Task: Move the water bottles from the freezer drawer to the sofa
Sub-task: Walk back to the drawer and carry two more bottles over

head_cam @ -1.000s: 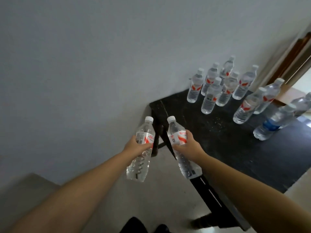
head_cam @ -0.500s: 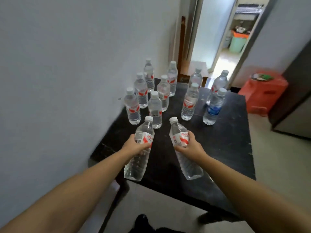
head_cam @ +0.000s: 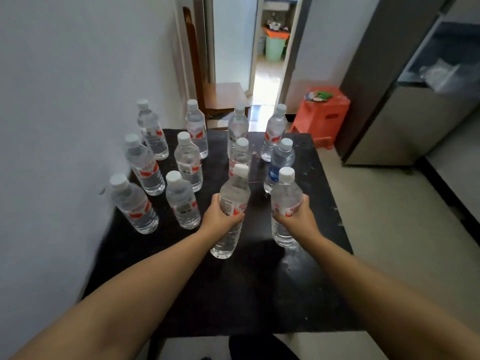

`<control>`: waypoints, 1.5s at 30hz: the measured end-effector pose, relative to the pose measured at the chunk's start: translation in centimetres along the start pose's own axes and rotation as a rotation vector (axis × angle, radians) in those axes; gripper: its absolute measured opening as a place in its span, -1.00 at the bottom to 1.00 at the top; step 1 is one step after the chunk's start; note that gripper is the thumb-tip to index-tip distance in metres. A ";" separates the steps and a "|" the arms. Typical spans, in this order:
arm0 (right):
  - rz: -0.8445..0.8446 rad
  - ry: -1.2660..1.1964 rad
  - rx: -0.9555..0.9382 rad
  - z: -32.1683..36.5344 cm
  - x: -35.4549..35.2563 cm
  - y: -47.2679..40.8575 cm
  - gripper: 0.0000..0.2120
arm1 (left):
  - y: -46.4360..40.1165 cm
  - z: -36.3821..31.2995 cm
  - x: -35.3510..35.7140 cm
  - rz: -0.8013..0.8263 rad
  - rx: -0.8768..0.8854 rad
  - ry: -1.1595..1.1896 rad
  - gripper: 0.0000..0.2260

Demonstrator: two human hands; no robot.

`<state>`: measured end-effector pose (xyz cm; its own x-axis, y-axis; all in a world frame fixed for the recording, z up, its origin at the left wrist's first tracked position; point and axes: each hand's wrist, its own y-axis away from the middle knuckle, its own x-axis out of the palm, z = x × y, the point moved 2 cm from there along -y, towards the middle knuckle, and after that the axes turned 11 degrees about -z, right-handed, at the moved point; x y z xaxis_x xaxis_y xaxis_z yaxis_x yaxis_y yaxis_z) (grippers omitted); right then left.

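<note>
Two bottles in hand: one each, both over the black table [head_cam: 306, 294]
Left hand [head_cam: 220, 216]: fingers wrapped round left bottle [head_cam: 231, 203], tilted a bit
Right hand [head_cam: 297, 216]: fingers curled round right bottle [head_cam: 284, 201], upright-ish
Standing bottles [head_cam: 181, 201]: ten on the table, behind and left of the hands
Stool [head_cam: 324, 113]: orange, by the doorway

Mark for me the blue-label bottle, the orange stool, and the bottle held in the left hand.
blue-label bottle [head_cam: 275, 174]: head view, on its blue label.
orange stool [head_cam: 327, 116]: head view, on its front side.
bottle in the left hand [head_cam: 234, 193]: head view, on the clear shoulder above the fingers.
</note>
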<state>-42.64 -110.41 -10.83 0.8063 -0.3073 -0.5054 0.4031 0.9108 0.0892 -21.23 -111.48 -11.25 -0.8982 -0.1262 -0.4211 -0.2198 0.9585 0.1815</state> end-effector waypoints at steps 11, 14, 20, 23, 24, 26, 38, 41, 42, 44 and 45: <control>0.005 -0.183 0.077 -2.6 0.8 -4.1 -0.28 | -2.8 1.3 2.9 -0.045 0.017 0.118 -0.40; 0.027 -0.173 0.058 -3.5 1.2 -3.2 -0.34 | -2.5 2.9 2.8 -0.049 0.019 0.165 -0.39; 0.049 -0.163 0.053 -3.9 1.2 -2.7 -0.28 | -1.8 3.6 3.3 -0.066 0.048 0.189 -0.37; 0.066 -0.138 0.066 -3.7 1.0 -2.8 -0.26 | -1.4 3.5 3.8 -0.106 0.036 0.198 -0.38; 0.074 -0.127 0.078 -3.7 0.9 -2.7 -0.26 | -1.3 3.6 3.9 -0.110 0.029 0.190 -0.38; 0.085 -0.099 0.094 -3.8 0.8 -2.7 -0.25 | -1.2 3.7 3.9 -0.112 0.022 0.165 -0.38; 0.336 0.061 0.704 -4.0 1.1 -1.1 -0.44 | -0.8 3.8 0.6 0.079 -0.165 -0.122 -0.06; 0.576 0.125 0.740 -2.6 2.3 1.0 -0.72 | 0.0 4.5 -1.7 0.107 -0.189 -0.210 -0.31; 0.615 0.196 0.664 -1.9 3.2 1.7 -0.81 | 0.4 4.9 -2.5 0.115 -0.194 -0.234 -0.41; 0.618 0.343 0.449 -0.3 5.2 3.2 -0.84 | 1.2 5.6 -4.0 0.143 -0.186 -0.272 -0.57; 0.612 0.395 0.347 0.5 6.4 4.0 -0.85 | 1.6 6.0 -4.7 0.154 -0.180 -0.295 -0.62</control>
<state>-35.66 -108.83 -13.23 0.7409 0.3981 -0.5410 0.1030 0.7285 0.6772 -15.09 -107.79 -14.27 -0.7834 0.1196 -0.6099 -0.1781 0.8970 0.4046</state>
